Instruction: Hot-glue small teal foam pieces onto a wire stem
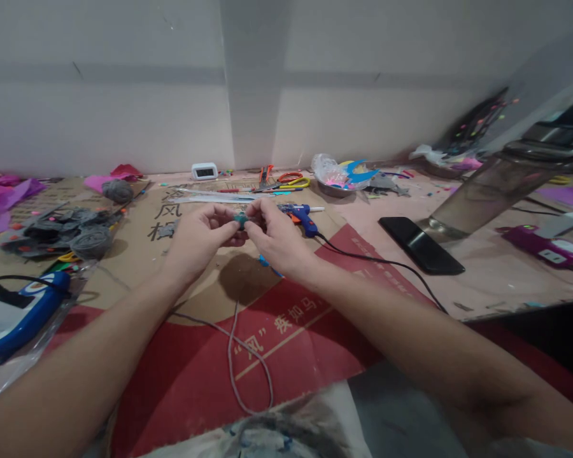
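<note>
Both my hands meet above the brown and red cardboard sheet (pixel 286 343) at the table's middle. My left hand (pixel 201 236) and my right hand (pixel 273 238) each pinch a small teal-green piece (pixel 241 220) held between their fingertips. A grey yarn strand (pixel 233 356) hangs down from the hands and loops over the red part of the cardboard toward me. A blue hot glue gun (pixel 302 216) lies just behind my right hand, its black cord (pixel 391 264) trailing right.
A black phone (pixel 420 245) and a clear glass (pixel 482 194) sit at the right. Scissors (pixel 286 181), a small white clock (pixel 204 170) and a bowl of craft bits (pixel 337 175) line the back. Grey yarn balls (pixel 93 242) and a blue tool (pixel 23 315) lie left.
</note>
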Motion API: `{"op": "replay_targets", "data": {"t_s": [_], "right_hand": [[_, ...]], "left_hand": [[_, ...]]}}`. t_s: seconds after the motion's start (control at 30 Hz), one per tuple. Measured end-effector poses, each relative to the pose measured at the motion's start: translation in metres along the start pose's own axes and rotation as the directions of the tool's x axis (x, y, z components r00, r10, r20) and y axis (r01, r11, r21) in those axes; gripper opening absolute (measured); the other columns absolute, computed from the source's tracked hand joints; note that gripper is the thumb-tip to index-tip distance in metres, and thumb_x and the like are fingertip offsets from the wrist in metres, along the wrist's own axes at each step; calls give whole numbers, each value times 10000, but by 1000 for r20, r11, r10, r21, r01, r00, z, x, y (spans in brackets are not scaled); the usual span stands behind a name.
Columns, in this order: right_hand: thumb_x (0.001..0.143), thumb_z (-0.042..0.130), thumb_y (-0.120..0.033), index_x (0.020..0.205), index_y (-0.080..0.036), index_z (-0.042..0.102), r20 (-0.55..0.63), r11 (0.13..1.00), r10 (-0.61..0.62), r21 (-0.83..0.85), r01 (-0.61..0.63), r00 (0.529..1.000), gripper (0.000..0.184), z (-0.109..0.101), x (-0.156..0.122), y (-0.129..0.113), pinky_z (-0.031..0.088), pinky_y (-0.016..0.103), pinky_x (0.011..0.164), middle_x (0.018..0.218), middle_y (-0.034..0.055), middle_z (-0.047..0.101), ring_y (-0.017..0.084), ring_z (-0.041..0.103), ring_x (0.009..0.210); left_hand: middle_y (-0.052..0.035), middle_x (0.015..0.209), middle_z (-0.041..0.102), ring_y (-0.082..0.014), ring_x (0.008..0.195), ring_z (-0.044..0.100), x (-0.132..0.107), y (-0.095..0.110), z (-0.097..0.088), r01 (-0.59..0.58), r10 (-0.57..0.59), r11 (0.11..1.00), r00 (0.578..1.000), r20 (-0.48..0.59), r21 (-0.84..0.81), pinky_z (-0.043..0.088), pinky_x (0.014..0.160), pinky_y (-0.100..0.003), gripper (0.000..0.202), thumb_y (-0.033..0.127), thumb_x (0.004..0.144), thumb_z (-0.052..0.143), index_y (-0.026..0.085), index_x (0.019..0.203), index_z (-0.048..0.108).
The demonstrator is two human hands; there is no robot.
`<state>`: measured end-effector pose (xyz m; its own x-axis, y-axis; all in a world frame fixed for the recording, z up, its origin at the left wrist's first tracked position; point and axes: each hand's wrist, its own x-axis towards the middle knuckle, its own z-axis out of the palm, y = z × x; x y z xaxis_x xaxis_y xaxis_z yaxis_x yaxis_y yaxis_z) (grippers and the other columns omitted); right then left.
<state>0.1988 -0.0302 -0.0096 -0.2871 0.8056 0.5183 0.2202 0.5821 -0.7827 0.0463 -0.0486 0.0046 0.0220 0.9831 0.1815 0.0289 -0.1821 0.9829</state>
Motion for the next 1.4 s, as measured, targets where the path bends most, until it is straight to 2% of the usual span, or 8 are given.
{"op": "replay_targets", "data": {"t_s": [0.17,0.3,0.5,0.63,0.77,0.97,1.2,1.4], "right_hand": [[877,486,-170,874,-207,485,-33,990,-140,-36,138,990,37,-1,0,3,419,274,703,802,-10,535,124,494,727],[882,522,-182,854,-196,550,-72,981,-182,-83,176,981,42,-3,0,5,410,270,695,795,0,564,126,501,723],[876,587,-256,813,-199,588,-89,977,-161,-152,146,983,85,-4,-2,4,386,264,645,723,-10,566,120,484,664],[905,550,-281,824,-193,597,-57,970,-171,-186,158,984,128,-6,-3,2,386,266,663,767,5,607,125,514,695],[938,488,-328,825,-192,600,-7,958,-115,-266,109,993,209,-9,-3,-1,373,269,666,762,14,620,133,527,703],[944,420,-337,732,-191,555,-9,937,-54,-345,48,998,291,-10,-3,-6,321,266,624,684,5,575,124,483,643],[927,418,-323,625,-193,458,-24,914,-47,-404,34,999,331,-8,-2,-7,254,276,579,589,-13,477,107,404,562],[942,409,-348,604,-188,469,-16,900,-52,-434,40,999,380,-8,-2,-7,227,283,566,569,-10,475,103,380,542]], "left_hand": [[-33,733,719,-168,634,703,1,-1,-1,25,-25,998,1000,2,-56,608,690,-344,231,302,714,757,149,829,628],[-45,725,725,-181,645,712,1,0,-1,31,-32,997,999,-10,-72,610,681,-345,209,293,721,751,146,811,634],[-35,710,720,-174,634,708,2,1,0,55,-56,992,998,-12,-116,609,687,-342,167,258,721,742,151,798,639],[-33,702,717,-177,649,712,1,2,0,60,-62,990,998,-11,-126,606,695,-342,169,250,713,746,149,788,634],[-43,717,722,-178,651,710,1,3,-1,65,-63,991,998,21,-120,606,701,-345,214,283,706,767,137,806,648],[-56,746,728,-177,669,709,-1,4,-1,77,-73,992,996,46,-95,603,716,-348,217,307,715,765,137,804,664],[-36,715,713,-161,637,692,-1,2,1,73,-69,993,997,35,-95,595,697,-331,215,310,702,766,141,769,651],[-31,705,708,-160,628,691,-2,2,1,63,-61,994,998,21,-94,596,692,-330,216,301,695,773,138,766,651]]}}
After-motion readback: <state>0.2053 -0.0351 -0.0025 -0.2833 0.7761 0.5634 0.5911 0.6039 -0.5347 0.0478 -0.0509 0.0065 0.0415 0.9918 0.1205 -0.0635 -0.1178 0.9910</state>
